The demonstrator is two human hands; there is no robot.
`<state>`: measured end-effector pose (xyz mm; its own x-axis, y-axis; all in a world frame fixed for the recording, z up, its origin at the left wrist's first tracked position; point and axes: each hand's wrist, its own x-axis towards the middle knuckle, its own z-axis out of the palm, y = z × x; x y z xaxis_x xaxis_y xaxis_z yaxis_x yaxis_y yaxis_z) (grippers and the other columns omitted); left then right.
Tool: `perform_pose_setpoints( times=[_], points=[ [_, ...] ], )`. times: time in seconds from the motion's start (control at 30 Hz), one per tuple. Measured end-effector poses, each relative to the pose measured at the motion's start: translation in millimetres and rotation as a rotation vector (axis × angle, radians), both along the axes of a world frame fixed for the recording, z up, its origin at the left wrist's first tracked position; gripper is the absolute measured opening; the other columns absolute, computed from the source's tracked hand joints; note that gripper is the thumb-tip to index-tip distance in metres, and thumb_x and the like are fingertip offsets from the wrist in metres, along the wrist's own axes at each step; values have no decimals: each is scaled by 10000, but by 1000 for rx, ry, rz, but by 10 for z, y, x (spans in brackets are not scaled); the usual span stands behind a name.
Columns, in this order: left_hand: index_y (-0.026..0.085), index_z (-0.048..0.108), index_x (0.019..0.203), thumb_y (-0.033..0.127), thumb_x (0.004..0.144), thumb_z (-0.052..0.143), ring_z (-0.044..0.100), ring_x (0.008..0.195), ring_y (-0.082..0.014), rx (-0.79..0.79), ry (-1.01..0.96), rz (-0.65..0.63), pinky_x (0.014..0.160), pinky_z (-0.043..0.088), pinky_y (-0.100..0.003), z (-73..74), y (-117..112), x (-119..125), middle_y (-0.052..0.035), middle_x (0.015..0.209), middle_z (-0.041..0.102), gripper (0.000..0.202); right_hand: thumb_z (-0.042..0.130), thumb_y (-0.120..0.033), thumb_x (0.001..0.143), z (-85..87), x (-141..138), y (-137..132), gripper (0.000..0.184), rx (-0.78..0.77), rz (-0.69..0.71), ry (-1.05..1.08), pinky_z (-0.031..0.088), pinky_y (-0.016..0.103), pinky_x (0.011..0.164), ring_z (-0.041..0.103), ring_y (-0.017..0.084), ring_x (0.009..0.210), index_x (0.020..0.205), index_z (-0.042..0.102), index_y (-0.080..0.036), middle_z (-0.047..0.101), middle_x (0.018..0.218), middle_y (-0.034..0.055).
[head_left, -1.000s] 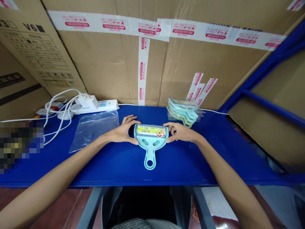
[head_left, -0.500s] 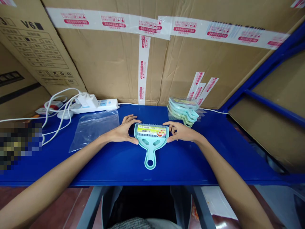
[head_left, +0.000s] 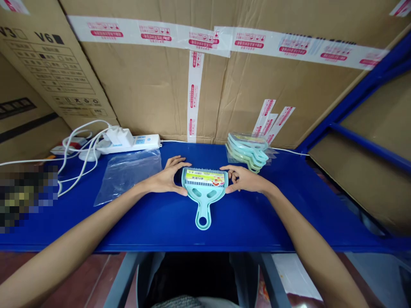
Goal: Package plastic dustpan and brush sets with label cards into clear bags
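Note:
A light-teal dustpan lies flat on the blue table, its handle with a round hole pointing toward me. A brush with bluish bristles and a yellow-green printed label sits in its pan. My left hand holds the pan's left edge, fingertips at the far corner and thumb lower down the side. On the opposite edge, my right hand has its index finger at the far corner and its thumb near the side, the other fingers curled. Between them, the two hands steady the dustpan.
Several bagged dustpan sets are stacked behind my right hand. A clear plastic bag lies at the left, before a white power strip with tangled cables. Cardboard walls the back; a blue metal frame stands right.
The view has tilted very slightly, so everything sits a little lower in the picture. Both hands keep their places on the dustpan.

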<state>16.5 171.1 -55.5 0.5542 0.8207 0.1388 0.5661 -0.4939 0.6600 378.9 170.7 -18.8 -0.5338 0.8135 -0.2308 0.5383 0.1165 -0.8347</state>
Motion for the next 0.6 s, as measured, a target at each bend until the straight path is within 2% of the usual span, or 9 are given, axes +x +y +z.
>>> perform_pose_setpoints(
  times=[0.2,0.43,0.6],
  points=[
    [290,532,1544,745,569,944,103,1635,-479,6,1,-9,1274,124,-769,-24,11,-13,-191,1724,309,1152,1007,-419,601,-11,7,8,1121,5,-7,-18,543,253,511,582,121,686,1558,494,-141,571,962,-4],
    [292,536,1544,733,566,952,128,1629,-488,14,-7,-11,1265,183,-766,-16,5,-5,-196,1716,322,1150,1003,-425,604,-1,3,-9,1161,9,-11,-33,524,253,537,582,129,668,1593,478,-121,593,857,-25],
    [286,446,1618,694,577,963,164,1618,-482,27,-33,-15,1265,211,-757,-33,4,-14,-206,1700,334,1233,986,-458,631,65,9,-46,1181,26,-2,-69,489,268,582,595,132,616,1607,453,-62,607,772,-46]
  ],
)
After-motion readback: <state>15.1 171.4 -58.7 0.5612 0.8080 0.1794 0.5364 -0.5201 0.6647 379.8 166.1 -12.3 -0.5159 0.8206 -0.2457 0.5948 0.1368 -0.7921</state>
